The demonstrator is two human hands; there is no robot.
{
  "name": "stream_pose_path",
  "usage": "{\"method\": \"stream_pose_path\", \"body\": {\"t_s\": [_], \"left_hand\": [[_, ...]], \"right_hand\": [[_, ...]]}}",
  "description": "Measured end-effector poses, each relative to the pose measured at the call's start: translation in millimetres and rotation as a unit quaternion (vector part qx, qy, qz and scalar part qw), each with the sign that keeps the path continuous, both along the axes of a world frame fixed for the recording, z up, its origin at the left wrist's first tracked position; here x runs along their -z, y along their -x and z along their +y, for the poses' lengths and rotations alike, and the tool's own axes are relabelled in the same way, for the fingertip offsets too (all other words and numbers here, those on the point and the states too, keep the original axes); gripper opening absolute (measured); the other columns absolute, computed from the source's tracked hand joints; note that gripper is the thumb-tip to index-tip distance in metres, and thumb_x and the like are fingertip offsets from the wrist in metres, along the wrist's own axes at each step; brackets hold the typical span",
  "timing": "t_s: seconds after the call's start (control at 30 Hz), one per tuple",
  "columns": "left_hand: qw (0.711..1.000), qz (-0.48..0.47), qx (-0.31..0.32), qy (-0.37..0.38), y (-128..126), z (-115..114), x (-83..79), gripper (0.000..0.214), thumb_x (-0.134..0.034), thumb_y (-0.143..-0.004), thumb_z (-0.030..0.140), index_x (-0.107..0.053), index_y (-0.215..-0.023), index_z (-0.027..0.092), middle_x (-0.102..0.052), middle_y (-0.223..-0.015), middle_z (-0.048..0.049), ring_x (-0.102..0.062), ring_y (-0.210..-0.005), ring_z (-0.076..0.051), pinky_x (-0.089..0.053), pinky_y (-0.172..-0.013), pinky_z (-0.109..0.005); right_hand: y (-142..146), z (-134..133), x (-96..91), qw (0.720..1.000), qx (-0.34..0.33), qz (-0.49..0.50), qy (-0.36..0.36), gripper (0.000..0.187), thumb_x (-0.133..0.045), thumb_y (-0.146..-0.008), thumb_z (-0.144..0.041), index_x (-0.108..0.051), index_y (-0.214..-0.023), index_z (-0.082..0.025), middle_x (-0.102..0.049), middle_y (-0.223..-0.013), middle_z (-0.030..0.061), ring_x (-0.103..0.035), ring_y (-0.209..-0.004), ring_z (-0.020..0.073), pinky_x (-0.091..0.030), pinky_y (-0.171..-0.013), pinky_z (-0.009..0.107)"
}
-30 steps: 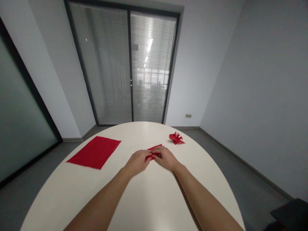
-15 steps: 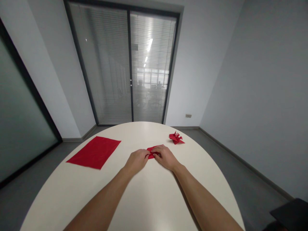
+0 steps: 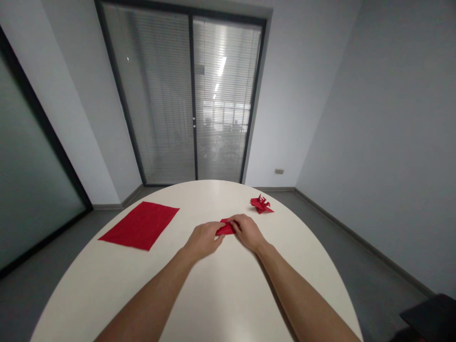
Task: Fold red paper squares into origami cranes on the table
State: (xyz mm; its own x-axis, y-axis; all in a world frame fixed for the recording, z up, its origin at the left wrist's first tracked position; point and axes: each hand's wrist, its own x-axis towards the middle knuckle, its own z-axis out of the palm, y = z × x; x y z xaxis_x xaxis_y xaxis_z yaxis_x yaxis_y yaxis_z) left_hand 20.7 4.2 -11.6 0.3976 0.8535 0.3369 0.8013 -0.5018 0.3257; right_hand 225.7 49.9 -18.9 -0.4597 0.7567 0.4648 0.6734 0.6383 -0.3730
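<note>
Between my two hands lies a small piece of folded red paper (image 3: 225,229) on the white table. My left hand (image 3: 204,239) grips its left end, with the thumb on top and the fingers at the near edge. At the right end, my right hand (image 3: 247,232) has its fingers closed on the paper and hides that part of it. Folded red paper figures (image 3: 261,204), seemingly origami cranes in a cluster, sit beyond my right hand. A flat red sheet of paper (image 3: 140,226) rests to the left, apart from my left hand.
The round white table (image 3: 210,289) has its curved far edge a little beyond the paper. Past it stands a glass partition with blinds (image 3: 171,104). A dark object, perhaps a chair (image 3: 431,316), shows at the lower right.
The folded paper has turned or been refolded and now looks more compact. My left thumb and fingers have spread along its left end, and my right fingers have shifted slightly.
</note>
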Motion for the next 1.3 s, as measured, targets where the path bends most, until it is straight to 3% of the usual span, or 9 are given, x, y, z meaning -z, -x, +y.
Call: {"method": "stream_pose_path", "body": {"t_s": [0.2,0.4,0.57,0.83,1.13,1.3], "left_hand": [[1.0,0.013,-0.01,-0.004,0,1,0.2,0.03,-0.049,-0.097,0.027,-0.066,-0.122,0.025,-0.074,-0.114,-0.0058,-0.069,-0.103,-0.024,-0.05,-0.088,-0.031],[1.0,0.009,-0.027,-0.004,0,3,1.1,0.028,-0.046,-0.099,0.029,-0.069,-0.116,0.026,-0.075,-0.111,-0.0044,-0.069,-0.1,-0.022,-0.05,-0.084,-0.03],[0.999,-0.019,-0.045,0.006,2,6,3.2,0.031,-0.043,-0.101,0.028,-0.07,-0.117,0.027,-0.075,-0.114,-0.0027,-0.069,-0.101,-0.021,-0.048,-0.086,-0.029],[0.997,-0.006,-0.073,0.026,1,5,-2.0,0.033,-0.037,-0.103,0.028,-0.069,-0.109,0.026,-0.076,-0.104,-0.0044,-0.07,-0.094,-0.021,-0.047,-0.079,-0.029],[0.998,-0.034,-0.047,0.03,0,2,-5.0,0.029,-0.054,-0.096,0.027,-0.066,-0.122,0.029,-0.075,-0.114,-0.0025,-0.068,-0.103,-0.021,-0.048,-0.087,-0.028],[0.997,-0.008,-0.075,0.017,1,4,-3.5,0.03,-0.053,-0.096,0.023,-0.066,-0.122,0.027,-0.074,-0.114,-0.0043,-0.067,-0.105,-0.022,-0.048,-0.09,-0.03]], "right_hand": [[0,0,-0.3,1.0,0.011,0.01,0.021,0.024,-0.05,-0.097,-0.017,-0.072,-0.105,-0.021,-0.075,-0.103,0.0054,-0.065,-0.097,0.0217,-0.047,-0.088,0.032],[2,-6,-4.7,0.999,-0.019,0.034,0.029,0.025,-0.051,-0.095,-0.019,-0.073,-0.108,-0.022,-0.076,-0.106,0.005,-0.066,-0.099,0.0213,-0.047,-0.091,0.033],[4,-11,-9.2,0.999,-0.036,0.028,0.031,0.03,-0.067,-0.087,-0.03,-0.072,-0.116,-0.023,-0.076,-0.101,0.0047,-0.066,-0.095,0.0225,-0.047,-0.09,0.035],[1,-4,-5.0,1.0,-0.014,0.0,0.0,0.027,-0.058,-0.086,-0.012,-0.074,-0.106,-0.022,-0.076,-0.103,0.0043,-0.065,-0.099,0.0218,-0.044,-0.094,0.035],[-1,-4,-10.5,1.0,-0.008,0.001,-0.025,0.023,-0.052,-0.094,-0.016,-0.074,-0.101,-0.022,-0.076,-0.099,0.0045,-0.065,-0.096,0.0217,-0.043,-0.093,0.036],[1,-4,-10.1,0.999,0.007,0.024,-0.036,0.019,-0.055,-0.093,-0.019,-0.073,-0.101,-0.021,-0.076,-0.099,0.005,-0.064,-0.095,0.0224,-0.043,-0.093,0.037]]}}
